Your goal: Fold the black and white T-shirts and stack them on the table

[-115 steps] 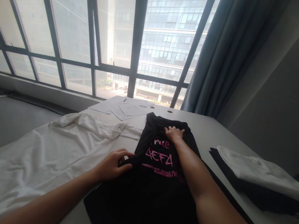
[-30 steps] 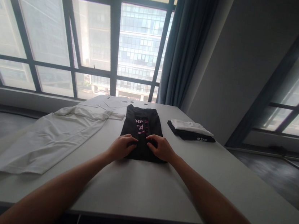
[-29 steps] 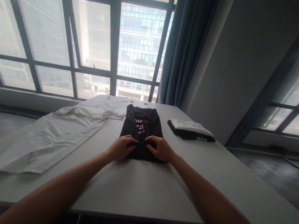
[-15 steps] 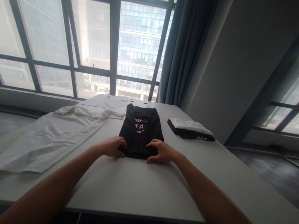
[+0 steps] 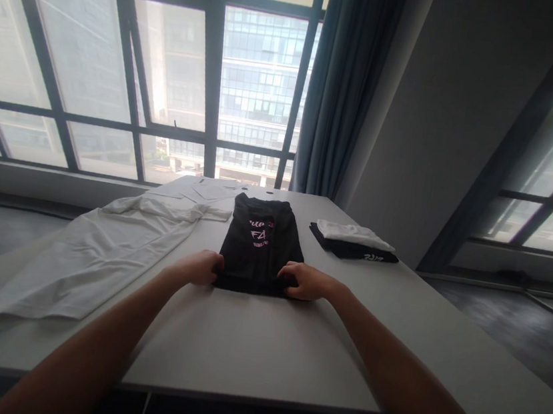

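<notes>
Forearms reach up from the bottom of the frame across the bare white bench [image 5: 258, 352]. At centre, the left hand [image 5: 201, 268] and right hand [image 5: 305, 282] pinch the near corners of the black T-shirt [image 5: 258, 252], folded narrow with pink lettering up, lying flat mid-bench. Left of it sprawls a white garment [image 5: 93, 258]. To the right, further back, sits a folded stack [image 5: 353, 240] of white on black. Papers [image 5: 205, 190] lie at the far edge under the window.

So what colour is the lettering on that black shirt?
Pink lettering on the black shirt, seen in the head view.
</notes>
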Action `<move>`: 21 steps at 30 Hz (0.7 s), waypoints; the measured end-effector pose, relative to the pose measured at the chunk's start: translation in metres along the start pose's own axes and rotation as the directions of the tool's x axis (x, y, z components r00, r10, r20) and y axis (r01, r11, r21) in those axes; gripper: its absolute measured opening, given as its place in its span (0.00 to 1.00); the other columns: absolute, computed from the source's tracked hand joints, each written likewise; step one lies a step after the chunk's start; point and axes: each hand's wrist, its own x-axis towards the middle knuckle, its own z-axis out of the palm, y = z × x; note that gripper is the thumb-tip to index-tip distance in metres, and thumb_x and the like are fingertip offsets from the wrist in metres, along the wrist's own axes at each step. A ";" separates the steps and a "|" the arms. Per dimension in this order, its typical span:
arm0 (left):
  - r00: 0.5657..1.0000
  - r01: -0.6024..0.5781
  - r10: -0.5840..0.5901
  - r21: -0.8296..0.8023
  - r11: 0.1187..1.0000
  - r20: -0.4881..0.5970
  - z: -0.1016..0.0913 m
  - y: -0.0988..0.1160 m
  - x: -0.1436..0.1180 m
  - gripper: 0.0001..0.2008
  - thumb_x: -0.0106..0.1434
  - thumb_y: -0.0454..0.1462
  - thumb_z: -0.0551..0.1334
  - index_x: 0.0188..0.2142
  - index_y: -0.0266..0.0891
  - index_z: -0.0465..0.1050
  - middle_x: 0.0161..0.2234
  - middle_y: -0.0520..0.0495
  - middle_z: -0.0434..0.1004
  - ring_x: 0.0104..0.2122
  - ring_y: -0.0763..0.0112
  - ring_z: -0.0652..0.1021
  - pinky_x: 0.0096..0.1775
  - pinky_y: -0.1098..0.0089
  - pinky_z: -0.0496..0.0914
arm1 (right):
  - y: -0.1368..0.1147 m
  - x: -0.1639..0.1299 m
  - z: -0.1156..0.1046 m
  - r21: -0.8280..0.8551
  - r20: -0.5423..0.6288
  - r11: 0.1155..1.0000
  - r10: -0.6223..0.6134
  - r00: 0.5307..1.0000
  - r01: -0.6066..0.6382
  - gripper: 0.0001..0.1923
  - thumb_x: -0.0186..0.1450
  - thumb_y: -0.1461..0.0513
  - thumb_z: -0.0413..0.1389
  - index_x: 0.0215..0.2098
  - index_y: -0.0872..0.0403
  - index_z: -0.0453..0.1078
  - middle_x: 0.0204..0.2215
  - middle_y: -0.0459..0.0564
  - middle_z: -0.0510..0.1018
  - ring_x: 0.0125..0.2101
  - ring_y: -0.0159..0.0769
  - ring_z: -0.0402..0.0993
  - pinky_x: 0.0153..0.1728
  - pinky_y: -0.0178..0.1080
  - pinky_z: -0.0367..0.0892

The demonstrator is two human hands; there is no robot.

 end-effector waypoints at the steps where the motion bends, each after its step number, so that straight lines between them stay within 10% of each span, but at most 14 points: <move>1: 1.000 0.012 -0.012 0.009 1.000 -0.020 0.001 0.001 0.000 0.14 0.51 0.33 0.62 0.38 0.42 0.77 0.36 0.48 0.79 0.36 0.64 0.78 0.35 0.71 0.69 | 0.000 -0.001 -0.001 -0.002 0.010 1.000 0.008 1.000 -0.008 0.22 0.54 0.63 0.60 0.48 0.53 0.75 0.43 0.52 0.75 0.36 0.36 0.73 0.36 0.35 0.68; 21: 0.981 0.039 -0.053 -0.076 0.996 -0.186 0.008 0.001 0.009 0.12 0.54 0.32 0.59 0.37 0.41 0.79 0.36 0.46 0.82 0.39 0.63 0.79 0.42 0.71 0.70 | 0.002 -0.013 -0.016 -0.267 -0.063 0.924 0.268 0.961 -0.274 0.20 0.50 0.71 0.57 0.38 0.48 0.78 0.36 0.52 0.80 0.35 0.43 0.76 0.31 0.37 0.61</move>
